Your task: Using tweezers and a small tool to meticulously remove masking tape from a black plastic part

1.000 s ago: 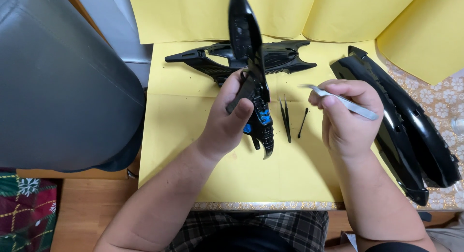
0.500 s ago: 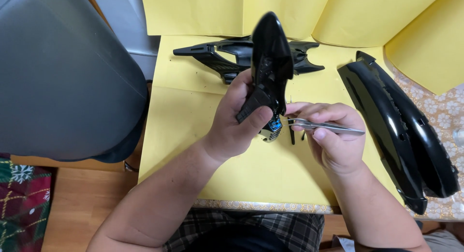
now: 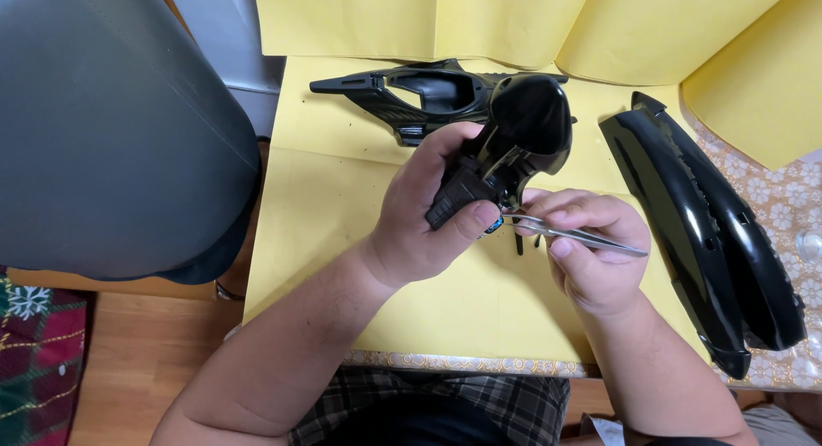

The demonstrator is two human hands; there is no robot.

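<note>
Shell point(image 3: 522, 133), glossy, stiff and likely slippery, is hanging above the desk's point(image 3: 325, 206) middle while your left hand point(image 3: 428, 215) is gripping its ribbed base and your right hand point(image 3: 591, 258) is pinching tweezers point(image 3: 569, 234) beneath it.

Around my work area: loose parts and coverings

I see a flat black plastic frame piece point(image 3: 411, 99) on yellow paper sheets point(image 3: 325, 206), two long glossy black curved shells point(image 3: 702, 232) at right, a grey rounded chair back point(image 3: 103, 138) at left.
</note>
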